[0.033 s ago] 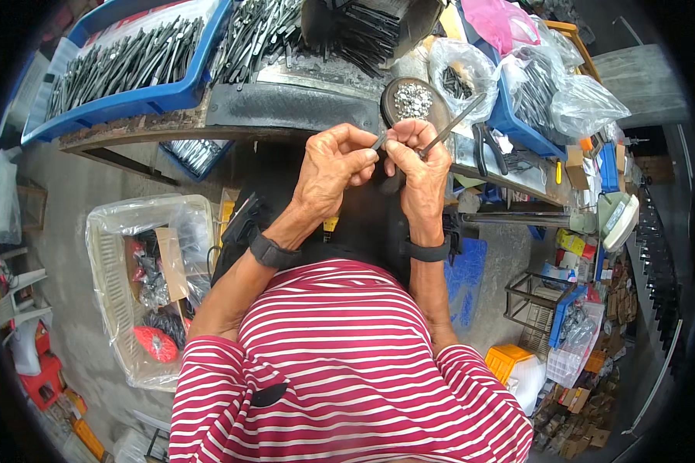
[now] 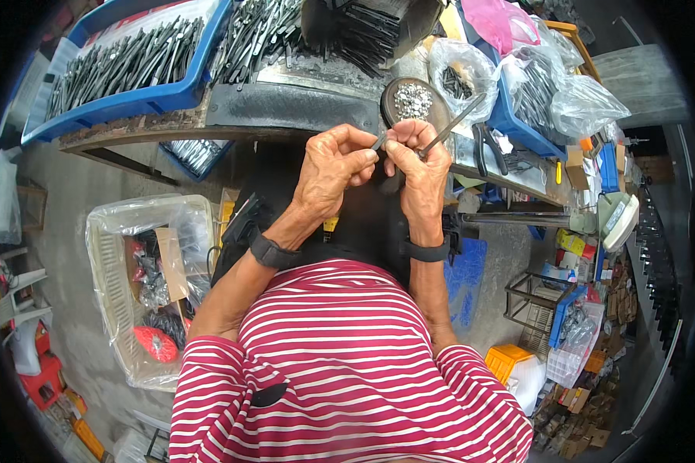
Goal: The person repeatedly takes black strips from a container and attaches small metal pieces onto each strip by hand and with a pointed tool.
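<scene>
My left hand (image 2: 326, 170) is closed in a pinch on a small dark strip (image 2: 379, 141), of which only a short end shows. Close beside it, my right hand (image 2: 422, 174) grips a long thin dark metal rod (image 2: 459, 123) that slants up and away to the right. The right thumb and forefinger also press together near the strip's end; whether something tiny lies between them I cannot make out. Just beyond the hands, a round dark dish (image 2: 394, 91) holds a heap of small shiny metal parts (image 2: 413, 101).
A blue tray (image 2: 127, 100) of dark metal strips stands far left on the workbench (image 2: 293, 104), with loose strips (image 2: 259, 38) beside it. Black-handled pliers (image 2: 488, 150) and a blue bin (image 2: 513, 127) are at right. A plastic-lined crate (image 2: 104, 289) sits on the floor at left.
</scene>
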Motion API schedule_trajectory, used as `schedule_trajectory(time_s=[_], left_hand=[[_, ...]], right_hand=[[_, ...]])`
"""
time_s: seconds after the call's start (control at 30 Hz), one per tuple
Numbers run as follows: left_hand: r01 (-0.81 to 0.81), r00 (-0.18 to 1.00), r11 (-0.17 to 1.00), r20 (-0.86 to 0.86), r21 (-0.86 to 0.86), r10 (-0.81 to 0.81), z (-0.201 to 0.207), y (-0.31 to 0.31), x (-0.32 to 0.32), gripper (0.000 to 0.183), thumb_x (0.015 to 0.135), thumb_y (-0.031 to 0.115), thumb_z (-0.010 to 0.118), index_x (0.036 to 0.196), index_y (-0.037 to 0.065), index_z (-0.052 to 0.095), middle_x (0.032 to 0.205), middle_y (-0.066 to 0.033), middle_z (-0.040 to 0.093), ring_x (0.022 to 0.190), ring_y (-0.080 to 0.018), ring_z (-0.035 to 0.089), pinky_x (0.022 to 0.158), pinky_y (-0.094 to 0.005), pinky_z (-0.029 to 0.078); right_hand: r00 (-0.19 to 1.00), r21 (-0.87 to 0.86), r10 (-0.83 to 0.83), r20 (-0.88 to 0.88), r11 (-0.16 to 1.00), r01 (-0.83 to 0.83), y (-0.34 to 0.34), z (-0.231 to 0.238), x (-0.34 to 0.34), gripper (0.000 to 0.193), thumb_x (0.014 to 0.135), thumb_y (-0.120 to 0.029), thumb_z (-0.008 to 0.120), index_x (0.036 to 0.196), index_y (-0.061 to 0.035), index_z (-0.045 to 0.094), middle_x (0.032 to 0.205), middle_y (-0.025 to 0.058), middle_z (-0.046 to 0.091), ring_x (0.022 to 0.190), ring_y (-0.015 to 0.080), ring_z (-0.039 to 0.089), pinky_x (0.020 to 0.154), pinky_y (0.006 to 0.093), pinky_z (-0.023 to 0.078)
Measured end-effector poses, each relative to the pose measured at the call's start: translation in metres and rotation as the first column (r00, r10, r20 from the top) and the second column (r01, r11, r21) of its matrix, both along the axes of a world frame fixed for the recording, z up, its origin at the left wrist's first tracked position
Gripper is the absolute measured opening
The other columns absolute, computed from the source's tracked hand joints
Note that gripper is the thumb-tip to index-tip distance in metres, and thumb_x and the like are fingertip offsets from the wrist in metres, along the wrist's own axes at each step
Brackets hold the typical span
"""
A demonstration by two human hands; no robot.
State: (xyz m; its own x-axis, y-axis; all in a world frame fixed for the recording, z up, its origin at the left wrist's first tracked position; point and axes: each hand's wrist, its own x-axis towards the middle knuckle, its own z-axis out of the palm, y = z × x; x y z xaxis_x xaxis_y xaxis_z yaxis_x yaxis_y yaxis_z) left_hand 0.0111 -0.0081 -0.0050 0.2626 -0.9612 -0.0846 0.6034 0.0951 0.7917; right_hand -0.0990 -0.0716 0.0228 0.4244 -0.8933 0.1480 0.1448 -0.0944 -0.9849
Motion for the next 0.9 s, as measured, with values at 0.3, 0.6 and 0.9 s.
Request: schedule_trajectory(time_s=[0.3, 0.6, 0.9], left_hand=[[-0.067, 0.933, 0.997, 0.352, -0.032, 0.074, 0.011, 0.002, -0.001, 0.01, 0.077, 0.002, 0.058, 0.086, -0.001, 0.056, 0.06, 0.0008, 0.051, 0.05, -0.0024, 0.043, 0.042, -0.015, 0.032], [0.01, 0.961, 0.999, 0.276, -0.05, 0.004, 0.007, 0.001, 0.004, 0.009, 0.077, 0.001, 0.057, 0.085, -0.001, 0.058, 0.058, 0.0034, 0.048, 0.048, -0.0015, 0.04, 0.042, -0.0151, 0.031], [-0.017, 0.977, 0.999, 0.212, -0.04, 0.025, 0.012, 0.003, 0.001, 0.007, 0.076, 0.0, 0.056, 0.082, -0.002, 0.059, 0.059, 0.0036, 0.048, 0.05, -0.0006, 0.039, 0.044, -0.0157, 0.031]], right_hand=[[0.999, -0.028, -0.034, -0.025, 0.999, 0.033, 0.001, -0.002, -0.001, 0.016, 0.074, 0.003, 0.054, 0.09, 0.001, 0.051, 0.076, 0.0044, 0.054, 0.056, 0.0063, 0.047, 0.046, 0.0185, 0.039], [0.999, 0.05, 0.023, 0.047, 0.998, -0.025, 0.0, -0.002, -0.005, 0.017, 0.074, 0.003, 0.054, 0.09, 0.0, 0.051, 0.077, 0.0041, 0.053, 0.057, 0.0072, 0.047, 0.047, 0.0194, 0.039], [0.995, 0.082, 0.033, 0.096, 0.996, -0.041, 0.0, -0.004, -0.006, 0.017, 0.074, 0.003, 0.055, 0.091, -0.0006, 0.051, 0.078, 0.0047, 0.054, 0.059, 0.0072, 0.048, 0.048, 0.0197, 0.04]])
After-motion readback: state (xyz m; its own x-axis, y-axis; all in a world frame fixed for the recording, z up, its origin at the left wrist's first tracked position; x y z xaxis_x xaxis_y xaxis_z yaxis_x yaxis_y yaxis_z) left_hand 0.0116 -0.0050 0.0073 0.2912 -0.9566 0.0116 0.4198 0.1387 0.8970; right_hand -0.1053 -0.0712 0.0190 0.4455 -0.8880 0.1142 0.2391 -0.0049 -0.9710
